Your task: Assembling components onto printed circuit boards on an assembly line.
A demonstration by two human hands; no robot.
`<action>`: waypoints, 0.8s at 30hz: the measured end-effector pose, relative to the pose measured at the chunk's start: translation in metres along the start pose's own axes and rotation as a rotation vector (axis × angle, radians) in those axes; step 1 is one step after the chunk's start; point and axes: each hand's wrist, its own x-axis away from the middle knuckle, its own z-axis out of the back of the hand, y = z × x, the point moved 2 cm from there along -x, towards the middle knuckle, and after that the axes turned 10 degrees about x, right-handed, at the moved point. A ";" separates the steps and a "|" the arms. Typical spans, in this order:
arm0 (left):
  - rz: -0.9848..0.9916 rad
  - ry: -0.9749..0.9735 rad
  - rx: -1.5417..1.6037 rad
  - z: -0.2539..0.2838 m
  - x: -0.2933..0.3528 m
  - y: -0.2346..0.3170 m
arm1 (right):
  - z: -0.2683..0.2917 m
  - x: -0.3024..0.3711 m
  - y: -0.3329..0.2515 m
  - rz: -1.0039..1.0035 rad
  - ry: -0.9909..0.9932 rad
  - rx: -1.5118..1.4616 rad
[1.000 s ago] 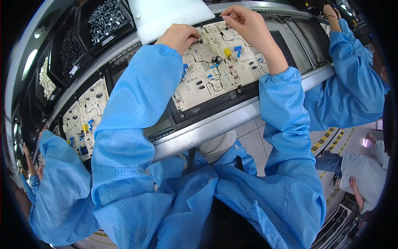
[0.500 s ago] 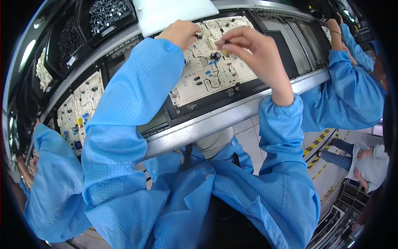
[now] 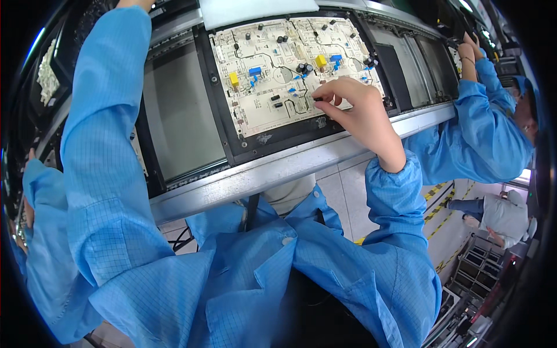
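Small black component [image 3: 318,99], pinched by right hand [image 3: 361,109] near cream rectangular circuit board's [image 3: 264,119] front edge, likely wants straight lowering; left hand's [image 3: 137,3] grip unclear.

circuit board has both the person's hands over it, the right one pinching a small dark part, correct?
Not both: in the head view, only the right hand is over the circuit board, pinching a small dark part. The left hand is off it, at the picture's top edge.
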 end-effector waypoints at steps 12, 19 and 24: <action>0.074 0.141 0.218 0.028 0.013 0.033 | -0.017 -0.009 -0.011 0.204 0.018 0.194; 0.055 0.311 0.152 0.035 0.021 0.051 | -0.017 -0.009 -0.017 0.241 0.021 0.271; 0.013 0.363 0.220 0.028 0.015 0.035 | -0.018 -0.009 -0.019 0.230 0.022 0.277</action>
